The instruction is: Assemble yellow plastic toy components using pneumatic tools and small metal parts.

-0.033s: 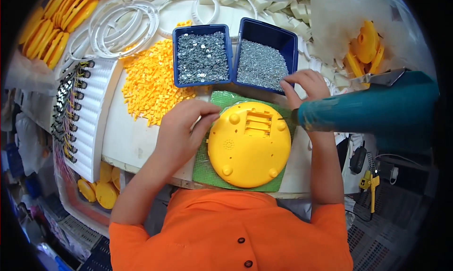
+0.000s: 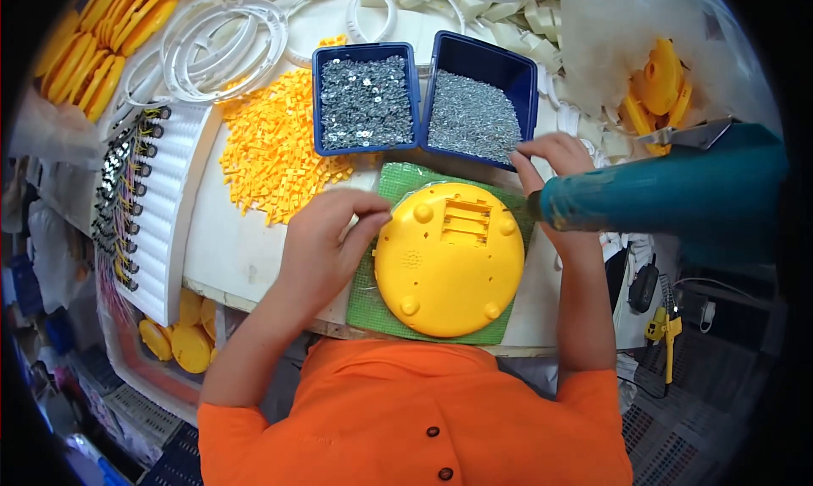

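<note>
Yellow casing lies flat; left grip pinched beside it, right grip nearly closed, partly hidden by teal tool; whether either holds anything, I cannot tell.

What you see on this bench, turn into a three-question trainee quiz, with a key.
1. True or false: the round yellow plastic housing rests on a green mat.
2. The open battery compartment sits nearest which edge of the housing, as the worker sees it: (a) far, (b) near, (c) left?
3. Which hand is closer to the teal cylindrical tool?

Key: 1. True. 2. (a). 3. The right hand.
</note>
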Motion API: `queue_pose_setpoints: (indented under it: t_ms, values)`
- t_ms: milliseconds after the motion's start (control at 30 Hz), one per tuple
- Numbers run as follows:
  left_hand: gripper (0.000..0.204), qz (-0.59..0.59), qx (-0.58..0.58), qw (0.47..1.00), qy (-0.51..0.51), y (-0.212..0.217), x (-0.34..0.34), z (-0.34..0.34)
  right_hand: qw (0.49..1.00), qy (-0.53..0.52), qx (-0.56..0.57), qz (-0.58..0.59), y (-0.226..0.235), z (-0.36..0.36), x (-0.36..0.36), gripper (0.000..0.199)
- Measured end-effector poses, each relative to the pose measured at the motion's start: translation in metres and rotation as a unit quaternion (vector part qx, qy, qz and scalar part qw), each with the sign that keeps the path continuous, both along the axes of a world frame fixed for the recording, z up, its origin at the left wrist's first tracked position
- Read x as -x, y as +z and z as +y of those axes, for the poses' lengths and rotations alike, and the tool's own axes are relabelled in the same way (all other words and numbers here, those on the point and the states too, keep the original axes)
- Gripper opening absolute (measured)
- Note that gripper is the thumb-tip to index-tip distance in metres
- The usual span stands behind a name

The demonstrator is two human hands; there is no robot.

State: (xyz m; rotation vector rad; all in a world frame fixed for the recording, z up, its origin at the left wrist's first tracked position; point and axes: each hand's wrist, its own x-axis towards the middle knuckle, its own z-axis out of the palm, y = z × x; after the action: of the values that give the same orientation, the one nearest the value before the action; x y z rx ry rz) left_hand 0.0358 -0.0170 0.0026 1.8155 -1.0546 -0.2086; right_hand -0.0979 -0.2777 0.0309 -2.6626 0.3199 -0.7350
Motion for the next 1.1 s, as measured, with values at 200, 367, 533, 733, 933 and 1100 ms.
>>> queue_pose_setpoints:
  t_ms: [200, 367, 533, 733, 933, 1100]
  values:
    - [0.009, 0.156, 0.007, 0.987, 0.043, -0.029, 0.026, 0.021, 0.991, -0.111, -0.073, 0.024, -0.007, 0.028, 0.058, 0.011]
    - [0.012, 0.239, 0.025, 0.970, 0.043, -0.034, 0.035, 0.016, 0.977, -0.134, -0.165, 0.006, -0.012, 0.049, 0.088, 0.011]
    - [0.016, 0.103, 0.007, 0.994, 0.034, -0.033, 0.039, 0.021, 0.957, -0.167, -0.237, -0.004, -0.022, 0.061, 0.114, 0.012]
    - [0.030, -0.077, -0.049, 0.996, -0.019, -0.026, 0.040, 0.036, 0.932, -0.188, -0.310, -0.023, -0.030, 0.070, 0.126, 0.007]
    - [0.033, -0.123, 0.008, 0.992, 0.009, -0.012, 0.009, 0.016, 0.936, -0.187, -0.299, -0.005, -0.036, 0.081, 0.130, 0.009]
    - [0.029, -0.150, 0.069, 0.986, -0.036, 0.005, -0.022, -0.045, 0.961, -0.179, -0.209, 0.006, -0.037, 0.090, 0.120, 0.009]
